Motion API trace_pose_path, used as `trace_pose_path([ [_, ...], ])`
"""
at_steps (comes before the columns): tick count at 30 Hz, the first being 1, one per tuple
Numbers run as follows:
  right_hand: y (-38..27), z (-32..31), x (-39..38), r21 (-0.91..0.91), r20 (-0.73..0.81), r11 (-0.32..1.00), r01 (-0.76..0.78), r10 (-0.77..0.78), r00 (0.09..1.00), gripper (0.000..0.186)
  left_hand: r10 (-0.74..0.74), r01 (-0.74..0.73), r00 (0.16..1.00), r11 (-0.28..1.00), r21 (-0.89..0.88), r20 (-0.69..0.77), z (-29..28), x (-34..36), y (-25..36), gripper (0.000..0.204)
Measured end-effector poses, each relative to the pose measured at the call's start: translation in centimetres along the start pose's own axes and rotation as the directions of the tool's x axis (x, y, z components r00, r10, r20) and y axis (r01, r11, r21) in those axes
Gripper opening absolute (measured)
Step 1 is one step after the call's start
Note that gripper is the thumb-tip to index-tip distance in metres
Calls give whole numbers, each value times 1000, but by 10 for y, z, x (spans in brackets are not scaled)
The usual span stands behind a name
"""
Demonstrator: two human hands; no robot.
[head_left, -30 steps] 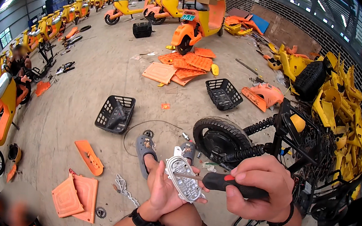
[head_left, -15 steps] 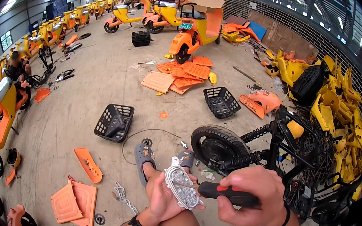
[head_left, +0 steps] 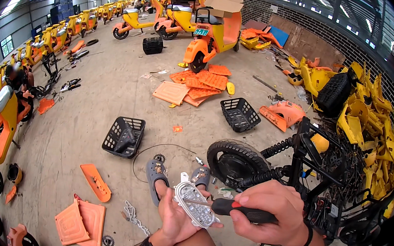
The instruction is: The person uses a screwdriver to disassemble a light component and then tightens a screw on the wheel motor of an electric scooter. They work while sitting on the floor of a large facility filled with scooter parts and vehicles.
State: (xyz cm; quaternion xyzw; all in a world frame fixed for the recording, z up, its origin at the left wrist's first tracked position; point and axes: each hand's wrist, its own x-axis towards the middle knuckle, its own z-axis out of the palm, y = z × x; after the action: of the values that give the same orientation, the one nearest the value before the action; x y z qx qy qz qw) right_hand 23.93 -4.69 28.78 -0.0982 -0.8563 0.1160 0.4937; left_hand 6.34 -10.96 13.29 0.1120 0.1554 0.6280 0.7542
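An oval, silvery-clear scooter lamp [head_left: 199, 214] with a faceted inside and a white rim with tabs rests in my left hand [head_left: 174, 221]. The fingers and palm cradle it from below and its left side, above my knee. My right hand [head_left: 277, 214] is wrapped round the black-and-red handle of a screwdriver [head_left: 226, 206]. Its metal shaft lies nearly level across the lamp's face, with the tip near the left inner edge. Whether the tip touches a screw is too small to tell.
At right stands a stripped black scooter frame with its wheel [head_left: 236, 163]. Black baskets [head_left: 124, 136], orange panels [head_left: 79, 221], a chain [head_left: 135, 217] and a loose cable loop lie on the floor. Yellow body parts [head_left: 360, 118] pile at the wall. A person [head_left: 18, 79] sits far left among scooters.
Both hands, with the lamp and screwdriver, have shifted slightly left. The screwdriver still lies across the lamp's face, and both grips look the same.
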Motion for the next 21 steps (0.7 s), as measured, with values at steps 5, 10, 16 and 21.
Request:
trace_pose_path([
  [5, -2, 2, 0, -18, 18, 1000, -5, 6, 1000, 37, 71, -71, 997, 996, -53, -3, -4, -1, -5, 88],
  [10, -5, -2, 0, -50, 40, 999, -8, 10, 999, 37, 82, -82, 997, 996, 32, 3, -12, 0, -8, 78],
  [16, -8, -6, -2, -20, 42, 1000, -4, 5, 999, 37, 69, -70, 998, 975, 211, 13, -15, 1, -11, 87],
  [21, -5, -1, -1, 19, -17, 1000, -12, 13, 1000, 35, 17, -24, 999, 984, 175, 40, -13, -1, -10, 84],
])
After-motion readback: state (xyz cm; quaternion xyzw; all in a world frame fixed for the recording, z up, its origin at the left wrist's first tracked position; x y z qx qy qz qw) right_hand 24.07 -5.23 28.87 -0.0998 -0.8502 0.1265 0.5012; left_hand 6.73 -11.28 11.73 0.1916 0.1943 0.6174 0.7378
